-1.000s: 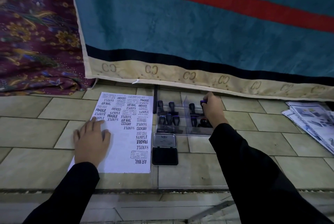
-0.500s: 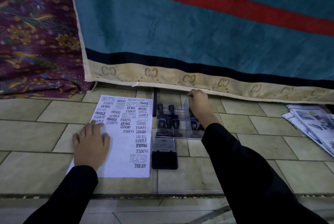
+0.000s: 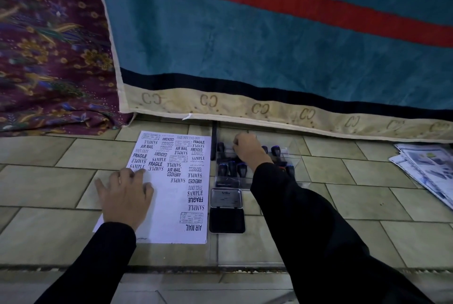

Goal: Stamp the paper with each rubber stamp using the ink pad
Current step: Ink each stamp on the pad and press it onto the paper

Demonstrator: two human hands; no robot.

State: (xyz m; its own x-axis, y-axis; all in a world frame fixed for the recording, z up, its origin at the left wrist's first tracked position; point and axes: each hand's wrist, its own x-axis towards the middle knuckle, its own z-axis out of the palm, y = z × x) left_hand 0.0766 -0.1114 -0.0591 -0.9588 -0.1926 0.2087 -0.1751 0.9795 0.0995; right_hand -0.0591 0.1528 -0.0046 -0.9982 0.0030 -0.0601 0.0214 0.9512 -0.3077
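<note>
You are at the step of choosing a stamp. Your left hand lies flat, fingers straight, on the paper and holds it down. Your right hand curls over the back row of the rubber stamps in the clear tray; whether it already pinches one I cannot tell. Next, lift one stamp out and press it on the open ink pad just beside the paper.

The paper was plain matt white with flat black ink on it. The ink pad was matt black inside, and its lid had a dull metal sheen. The stamps looked like glossy dark plastic, sat in a clear plastic tray. The floor tiles were smooth and faintly shiny, and the far blanket was soft, fuzzy cloth.
</note>
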